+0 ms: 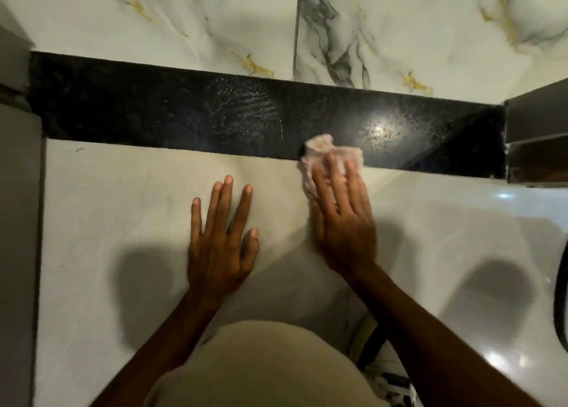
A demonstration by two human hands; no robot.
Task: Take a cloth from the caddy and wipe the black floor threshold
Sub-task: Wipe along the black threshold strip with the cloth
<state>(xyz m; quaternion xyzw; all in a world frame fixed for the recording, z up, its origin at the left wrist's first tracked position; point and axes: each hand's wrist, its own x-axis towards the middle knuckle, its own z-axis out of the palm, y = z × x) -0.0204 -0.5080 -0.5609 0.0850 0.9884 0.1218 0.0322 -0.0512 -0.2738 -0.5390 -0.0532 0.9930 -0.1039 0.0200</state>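
Note:
A black polished threshold (153,111) runs across the floor from left to right, with wet streaks near its middle. A crumpled pale pink cloth (322,151) lies on its near edge, half on the black strip and half on the light tile. My right hand (341,213) presses flat on the cloth with fingers spread over it. Further left, my left hand (221,237) rests flat on the light tile, fingers apart, holding nothing. The caddy is out of view.
Marble-patterned tiles (184,22) lie beyond the threshold. A grey door frame or wall (18,222) stands at the left, a dark metal frame (538,136) at the right. My knee in beige cloth (261,366) is at the bottom.

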